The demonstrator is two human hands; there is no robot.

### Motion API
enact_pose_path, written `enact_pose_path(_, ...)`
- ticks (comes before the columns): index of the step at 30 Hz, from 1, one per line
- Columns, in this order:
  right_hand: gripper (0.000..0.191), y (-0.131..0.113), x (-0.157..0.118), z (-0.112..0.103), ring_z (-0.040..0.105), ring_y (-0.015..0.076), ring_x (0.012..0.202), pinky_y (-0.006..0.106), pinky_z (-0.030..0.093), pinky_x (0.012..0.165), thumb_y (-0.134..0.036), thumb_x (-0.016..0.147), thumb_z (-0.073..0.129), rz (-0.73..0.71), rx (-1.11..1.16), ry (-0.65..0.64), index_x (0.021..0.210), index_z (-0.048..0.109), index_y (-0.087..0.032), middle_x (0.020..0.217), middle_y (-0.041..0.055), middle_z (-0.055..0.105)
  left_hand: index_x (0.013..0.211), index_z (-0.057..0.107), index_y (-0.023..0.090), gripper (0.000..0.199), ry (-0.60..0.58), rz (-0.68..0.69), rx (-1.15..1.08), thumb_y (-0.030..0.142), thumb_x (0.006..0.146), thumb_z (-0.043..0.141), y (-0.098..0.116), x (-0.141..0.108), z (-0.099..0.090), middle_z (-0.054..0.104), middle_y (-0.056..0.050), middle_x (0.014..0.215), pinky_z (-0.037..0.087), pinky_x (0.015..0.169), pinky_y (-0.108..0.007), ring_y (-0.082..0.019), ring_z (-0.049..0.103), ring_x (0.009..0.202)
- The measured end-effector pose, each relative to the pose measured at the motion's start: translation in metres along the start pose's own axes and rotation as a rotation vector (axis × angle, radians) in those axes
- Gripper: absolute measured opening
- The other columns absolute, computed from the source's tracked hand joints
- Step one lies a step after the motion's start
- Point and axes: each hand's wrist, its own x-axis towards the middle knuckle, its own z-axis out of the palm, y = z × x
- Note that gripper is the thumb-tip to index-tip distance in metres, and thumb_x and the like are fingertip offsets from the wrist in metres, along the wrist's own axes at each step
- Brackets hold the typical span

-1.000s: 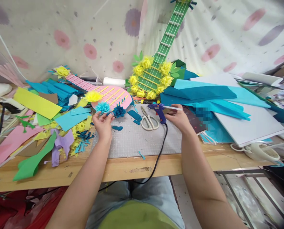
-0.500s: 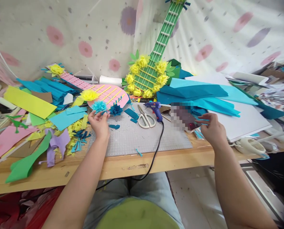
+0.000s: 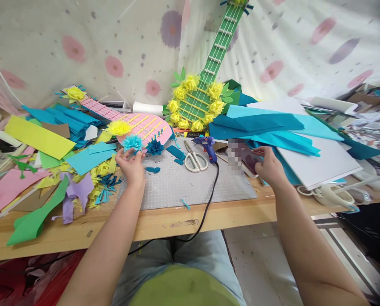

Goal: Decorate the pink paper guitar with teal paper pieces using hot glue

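Observation:
My left hand has its fingers curled at the lower edge of a light blue paper flower, gripping it. The flower is at the edge of a pink paper guitar, which also bears a yellow flower and a dark blue flower. At the right, my right hand has its fingers closed on the right edge of a dark, glossy phone, partly blurred out. Scissors and a blue glue gun lie between my hands on a grey cutting mat.
A green paper guitar ringed with yellow flowers leans against the curtain behind. Coloured paper scraps crowd the left. Blue crepe paper and white board cover the right. The glue gun's black cord runs over the table's front edge.
My right hand has moved left and closed at the phone's edge; the phone's visible part has shifted slightly. My left hand stays almost still at the light blue flower.

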Motion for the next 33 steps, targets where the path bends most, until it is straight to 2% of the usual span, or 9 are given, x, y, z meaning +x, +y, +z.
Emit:
enact_pose_path(2,0.044,-0.001,0.0,0.0,0.059,0.022,0.112,0.037,0.043,0.086,-0.006,0.056,0.039,-0.03,0.007,0.026,0.096,0.041,-0.025,0.113,0.0115,0.064,0.099,0.033,0.023,0.048,0.012,-0.022,-0.004,-0.001,0.067,0.06,0.002,0.0,0.0,0.052,0.001,0.093,0.054,0.065,-0.021,-0.004,0.059,0.064)
enact_pose_path(8,0.038,0.007,-0.017,-0.006,0.068,0.0184,0.092,0.031,0.045,0.071,-0.004,0.058,0.038,0.009,0.015,0.105,0.089,0.038,-0.026,0.09,0.0005,0.072,0.095,0.033,0.022,0.044,-0.005,-0.044,-0.066,0.001,0.068,0.061,0.004,-0.003,0.003,0.055,0.003,0.085,0.055,0.075,-0.027,-0.006,0.063,0.067)
enact_pose_path(15,0.034,0.016,-0.03,-0.005,0.069,0.0187,0.09,0.027,0.045,0.064,-0.004,0.059,0.039,0.001,0.01,0.083,0.085,0.039,-0.025,0.087,0.0,0.073,0.092,0.028,0.022,0.04,-0.032,-0.084,-0.07,0.005,0.073,0.059,0.003,-0.003,0.003,0.057,0.005,0.076,0.055,0.074,-0.031,-0.009,0.065,0.063)
enact_pose_path(19,0.035,0.01,-0.035,0.004,0.07,0.0176,0.082,0.026,0.046,0.066,-0.004,0.057,0.037,-0.021,0.152,0.282,0.086,0.042,-0.023,0.084,0.0011,0.072,0.094,0.029,0.022,0.042,-0.055,-0.069,-0.03,0.008,0.072,0.062,0.002,-0.003,0.001,0.057,0.002,0.082,0.054,0.071,-0.03,-0.012,0.067,0.07)
enact_pose_path(22,0.026,-0.016,-0.044,0.02,0.067,0.0158,0.063,0.025,0.046,0.059,-0.007,0.061,0.038,-0.028,0.275,0.397,0.079,0.047,-0.022,0.07,0.0003,0.068,0.097,0.032,0.022,0.045,-0.078,-0.026,0.033,0.01,0.069,0.065,0.002,-0.007,0.001,0.057,0.002,0.083,0.055,0.063,-0.026,-0.013,0.067,0.072)
enact_pose_path(25,0.016,-0.06,-0.052,0.04,0.059,0.0137,0.051,0.024,0.042,0.053,-0.011,0.063,0.04,-0.15,0.352,0.239,0.07,0.05,-0.022,0.059,-0.0013,0.062,0.101,0.035,0.022,0.049,-0.145,0.004,0.1,0.009,0.066,0.067,0.003,-0.011,0.001,0.059,0.002,0.08,0.053,0.054,-0.021,-0.012,0.066,0.068)
enact_pose_path(29,0.015,-0.118,-0.051,0.058,0.055,0.0129,0.053,0.025,0.039,0.056,-0.014,0.063,0.039,-0.316,0.344,0.05,0.067,0.052,-0.021,0.059,-0.0006,0.061,0.102,0.038,0.022,0.051,-0.205,0.014,0.133,0.01,0.063,0.069,0.005,-0.014,-0.001,0.062,0.0,0.079,0.051,0.052,-0.019,-0.015,0.066,0.076)
enact_pose_path(31,0.012,-0.134,-0.043,0.06,0.051,0.0122,0.051,0.025,0.036,0.056,-0.015,0.062,0.04,-0.254,0.303,0.03,0.065,0.05,-0.021,0.058,-0.0011,0.059,0.1,0.038,0.022,0.05,-0.195,-0.02,0.122,0.01,0.063,0.069,0.006,-0.013,-0.001,0.063,0.0,0.078,0.051,0.052,-0.019,-0.016,0.067,0.08)
enact_pose_path(33,0.009,-0.137,-0.032,0.058,0.048,0.0125,0.051,0.025,0.034,0.055,-0.017,0.062,0.041,-0.127,0.253,0.042,0.064,0.048,-0.021,0.056,-0.0017,0.056,0.098,0.038,0.022,0.048,-0.181,-0.078,0.092,0.011,0.062,0.069,0.007,-0.013,-0.001,0.063,0.0,0.077,0.051,0.051,-0.02,-0.015,0.067,0.074)
